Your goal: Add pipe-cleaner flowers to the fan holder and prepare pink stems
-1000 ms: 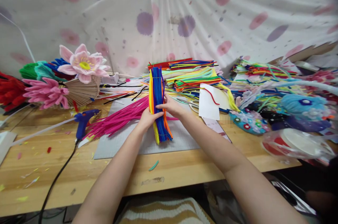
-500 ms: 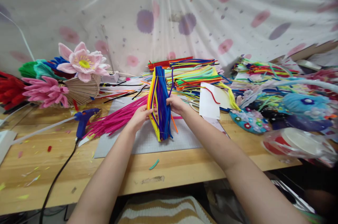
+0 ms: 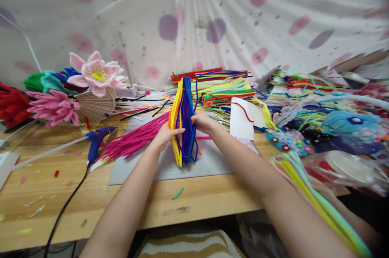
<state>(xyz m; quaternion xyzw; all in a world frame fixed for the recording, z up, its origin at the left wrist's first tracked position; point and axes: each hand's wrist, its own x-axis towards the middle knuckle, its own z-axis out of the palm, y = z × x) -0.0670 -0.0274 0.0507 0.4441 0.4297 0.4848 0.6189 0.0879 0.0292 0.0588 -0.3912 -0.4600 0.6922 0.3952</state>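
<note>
In the head view a bundle of pipe cleaners (image 3: 186,144), yellow, orange, purple and blue, stands nearly upright over a grey mat (image 3: 133,173). My left hand (image 3: 166,135) grips its left side, the thumb lying across the front. My right hand (image 3: 203,122) closes on the blue right edge, where a single purple pipe cleaner (image 3: 196,94) sticks up apart from the rest. Its fingertips are partly hidden behind the bundle. Magenta pipe cleaners (image 3: 136,134) lie loose on the mat, left of my left hand.
A blue glue gun (image 3: 96,142) with a black cord and fuzzy flowers (image 3: 97,75) are on the left. Pipe cleaner piles (image 3: 227,90) lie behind. White paper (image 3: 241,120) is right of my right hand. At lower right, another person's hand (image 3: 337,205) holds pastel pipe cleaners (image 3: 322,201).
The gap between the yellow and purple strands has closed, and my left thumb now lies across the front. Another person's hand with pastel pipe cleaners has entered at lower right.
</note>
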